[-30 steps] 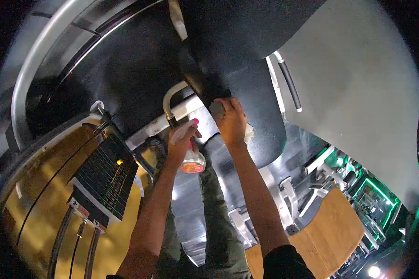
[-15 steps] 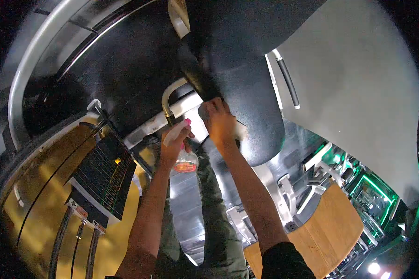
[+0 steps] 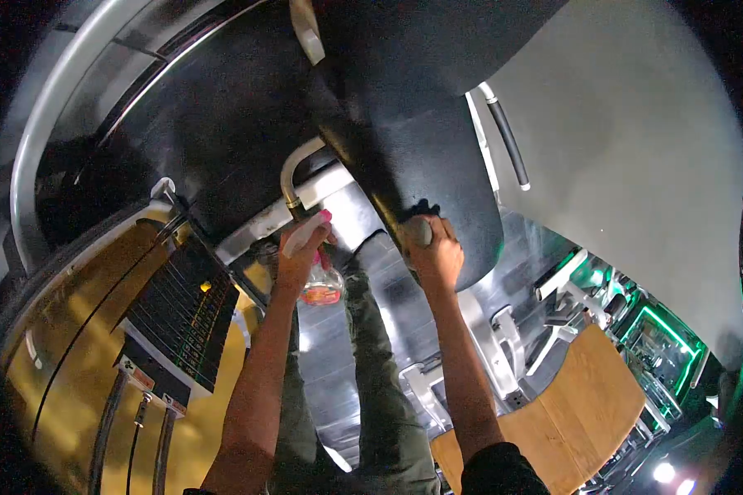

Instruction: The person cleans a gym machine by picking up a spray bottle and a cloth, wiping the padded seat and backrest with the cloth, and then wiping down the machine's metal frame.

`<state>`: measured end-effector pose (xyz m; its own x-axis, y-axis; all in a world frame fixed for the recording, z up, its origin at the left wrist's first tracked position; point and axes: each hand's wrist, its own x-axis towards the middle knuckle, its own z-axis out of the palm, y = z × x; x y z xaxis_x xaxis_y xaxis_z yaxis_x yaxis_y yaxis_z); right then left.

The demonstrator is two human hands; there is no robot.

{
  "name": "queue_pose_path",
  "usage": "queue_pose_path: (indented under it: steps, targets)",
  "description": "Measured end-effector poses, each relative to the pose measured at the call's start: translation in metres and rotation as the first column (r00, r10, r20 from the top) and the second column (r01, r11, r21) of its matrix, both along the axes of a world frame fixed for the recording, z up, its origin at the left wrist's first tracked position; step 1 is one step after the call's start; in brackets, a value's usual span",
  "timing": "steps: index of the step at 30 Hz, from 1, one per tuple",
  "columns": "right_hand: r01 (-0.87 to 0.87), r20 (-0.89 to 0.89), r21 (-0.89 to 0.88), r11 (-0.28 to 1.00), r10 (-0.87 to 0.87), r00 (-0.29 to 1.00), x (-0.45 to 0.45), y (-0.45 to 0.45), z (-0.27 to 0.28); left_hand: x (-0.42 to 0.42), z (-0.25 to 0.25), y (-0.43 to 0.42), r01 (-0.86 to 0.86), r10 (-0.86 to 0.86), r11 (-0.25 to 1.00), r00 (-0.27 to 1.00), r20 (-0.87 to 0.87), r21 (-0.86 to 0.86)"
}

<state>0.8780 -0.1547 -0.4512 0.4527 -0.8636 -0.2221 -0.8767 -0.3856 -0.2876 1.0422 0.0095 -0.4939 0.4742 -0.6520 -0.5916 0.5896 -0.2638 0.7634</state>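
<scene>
In the head view my left hand (image 3: 300, 243) is closed around the neck of a clear spray bottle (image 3: 322, 287). The bottle has a pink and white spray head and an orange-red label, and hangs upright over the floor. My right hand (image 3: 439, 252) rests at the near edge of a black padded seat (image 3: 462, 181), its fingers wrapped round a greyish cloth (image 3: 421, 232). Most of that cloth is hidden by the hand. Dark wet-looking marks show on the pad just beyond my fingers.
A bent metal handle (image 3: 289, 169) rises left of the seat, and a black-gripped handle (image 3: 509, 144) stands beyond it. At left is a weight stack (image 3: 178, 309) with a yellow pin. A wooden board (image 3: 565, 400) lies at lower right, near other gym machines.
My right hand has slid right and toward me across the pad, carrying the cloth to the seat's near edge. The left hand and bottle have barely shifted.
</scene>
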Motion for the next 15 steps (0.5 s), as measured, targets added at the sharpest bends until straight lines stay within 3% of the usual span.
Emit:
queue_pose_path:
  steps: [4,11,15]
  targets:
    - [0.031,0.183,-0.050,0.998,-0.021,0.983,0.040,-0.015,0.005,-0.009,0.003,-0.010,-0.006,0.007,1.000,0.999,-0.043,0.022]
    - [-0.042,0.167,0.095,0.995,0.025,0.986,-0.001,-0.009,0.011,-0.016,0.009,-0.027,0.040,-0.039,0.999,0.996,-0.080,0.007]
    - [-0.065,0.191,0.026,0.998,0.059,0.980,-0.015,-0.022,0.009,-0.019,0.017,-0.036,0.053,-0.046,0.996,0.993,-0.107,0.065]
